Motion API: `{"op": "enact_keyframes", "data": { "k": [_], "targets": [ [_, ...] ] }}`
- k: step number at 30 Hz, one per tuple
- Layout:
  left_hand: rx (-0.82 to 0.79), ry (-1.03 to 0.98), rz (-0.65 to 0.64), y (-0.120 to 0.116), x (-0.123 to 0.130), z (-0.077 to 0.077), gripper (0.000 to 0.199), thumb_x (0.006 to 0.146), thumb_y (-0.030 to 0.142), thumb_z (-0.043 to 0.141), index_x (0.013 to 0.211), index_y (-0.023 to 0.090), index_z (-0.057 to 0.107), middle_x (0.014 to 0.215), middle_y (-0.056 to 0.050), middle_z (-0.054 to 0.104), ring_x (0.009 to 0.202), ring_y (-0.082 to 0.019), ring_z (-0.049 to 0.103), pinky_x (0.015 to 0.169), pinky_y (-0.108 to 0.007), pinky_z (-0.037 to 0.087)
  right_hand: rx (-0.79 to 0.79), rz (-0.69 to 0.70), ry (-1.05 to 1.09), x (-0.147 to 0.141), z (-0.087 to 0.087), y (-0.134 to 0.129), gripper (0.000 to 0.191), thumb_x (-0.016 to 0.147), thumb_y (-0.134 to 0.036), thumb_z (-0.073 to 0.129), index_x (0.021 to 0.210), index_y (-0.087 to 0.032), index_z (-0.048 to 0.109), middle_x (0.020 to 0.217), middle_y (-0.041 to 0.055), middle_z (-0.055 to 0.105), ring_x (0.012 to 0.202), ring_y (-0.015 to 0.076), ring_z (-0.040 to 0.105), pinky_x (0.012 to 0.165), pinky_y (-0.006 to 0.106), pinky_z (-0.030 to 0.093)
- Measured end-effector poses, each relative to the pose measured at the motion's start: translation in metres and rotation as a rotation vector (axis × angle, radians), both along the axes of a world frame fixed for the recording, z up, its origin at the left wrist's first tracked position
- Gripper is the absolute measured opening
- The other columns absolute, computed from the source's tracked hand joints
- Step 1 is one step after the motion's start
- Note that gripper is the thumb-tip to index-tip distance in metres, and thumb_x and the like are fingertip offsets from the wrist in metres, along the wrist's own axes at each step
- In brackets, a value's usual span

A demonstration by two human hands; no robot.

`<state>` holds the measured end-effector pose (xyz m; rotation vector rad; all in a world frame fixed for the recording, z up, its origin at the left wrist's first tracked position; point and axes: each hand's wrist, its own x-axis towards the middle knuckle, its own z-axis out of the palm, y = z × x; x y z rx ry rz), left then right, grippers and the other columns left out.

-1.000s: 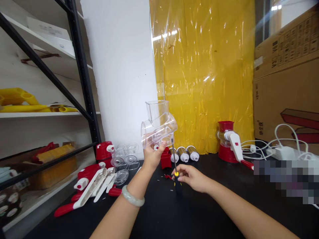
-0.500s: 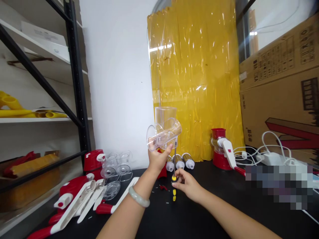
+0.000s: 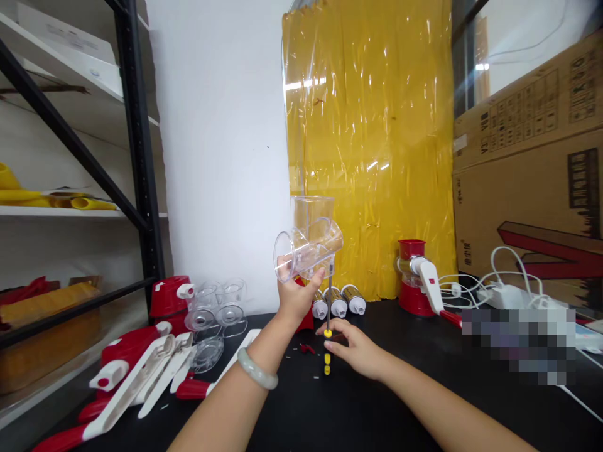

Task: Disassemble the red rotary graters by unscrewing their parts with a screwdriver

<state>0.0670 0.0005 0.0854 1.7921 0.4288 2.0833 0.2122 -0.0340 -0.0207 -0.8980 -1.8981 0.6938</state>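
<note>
While in left hand (image 3: 298,300), clear hopper (image 3: 311,243) mouth-up

The single view looks from the wearer's head, facing forward and down across the counter (image 3: 367,408) toward the yellow curtain (image 3: 377,119). The left hand (image 3: 298,302) and right hand (image 3: 355,351) show much nearer than the curtain; the shelf (image 3: 135,125) left of the curtain and the box (image 3: 527,176) right of it run out of frame.

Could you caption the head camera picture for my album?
Left hand holding a clear housing, right hand an upright screwdriver beneath it.
</note>
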Motion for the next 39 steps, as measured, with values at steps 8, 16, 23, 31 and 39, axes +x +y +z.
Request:
{"op": "enact_keyframes", "data": {
  "k": [8,16,23,31,39],
  "targets": [
    [-0.041,-0.008,-0.042,0.007,-0.004,-0.003,0.045,0.070,0.037,0.074,0.103,0.016,0.053,0.103,-0.010,0.066,0.095,-0.020,0.066,0.090,-0.037,0.050,-0.159,0.023,-0.034,-0.002,-0.008,0.005,0.036,0.070,-0.036,0.076,0.099,-0.017,0.065,0.094,0.0069,0.069,0.094,0.0251,0.065,0.089,0.042,0.048],
    [-0.056,-0.015,-0.034,0.010,-0.005,-0.005,0.046,0.070,0.037,0.074,0.105,0.016,0.053,0.102,-0.010,0.067,0.094,-0.020,0.067,0.090,-0.038,0.050,-0.115,0.052,0.002,0.004,-0.009,0.007,0.061,0.074,-0.035,0.072,0.128,-0.019,0.049,0.096,0.0046,0.065,0.098,0.0216,0.063,0.095,0.041,0.044],
    [-0.077,-0.021,-0.007,0.009,-0.005,-0.004,0.048,0.067,0.039,0.076,0.103,0.016,0.054,0.101,-0.010,0.068,0.095,-0.021,0.067,0.087,-0.036,0.052,-0.038,-0.046,-0.018,0.009,-0.012,0.011,0.077,0.066,-0.042,0.079,0.132,-0.023,0.044,0.114,0.0077,0.059,0.116,0.0255,0.053,0.102,0.045,0.038],
    [-0.076,-0.019,0.002,0.009,-0.006,-0.002,0.049,0.065,0.041,0.077,0.100,0.017,0.054,0.098,-0.009,0.068,0.092,-0.021,0.067,0.085,-0.034,0.052,-0.021,-0.133,0.025,0.009,-0.008,0.012,0.080,0.057,-0.043,0.085,0.125,-0.022,0.049,0.107,0.0069,0.058,0.108,0.0258,0.055,0.100,0.044,0.040],
    [-0.068,-0.024,0.012,0.010,-0.006,-0.003,0.049,0.065,0.041,0.076,0.102,0.017,0.053,0.096,-0.008,0.068,0.090,-0.021,0.067,0.084,-0.035,0.052,-0.037,-0.115,0.035,0.011,-0.005,0.012,0.073,0.057,-0.045,0.084,0.119,-0.020,0.053,0.097,0.0046,0.060,0.099,0.0239,0.059,0.098,0.044,0.042]
  ]
}}
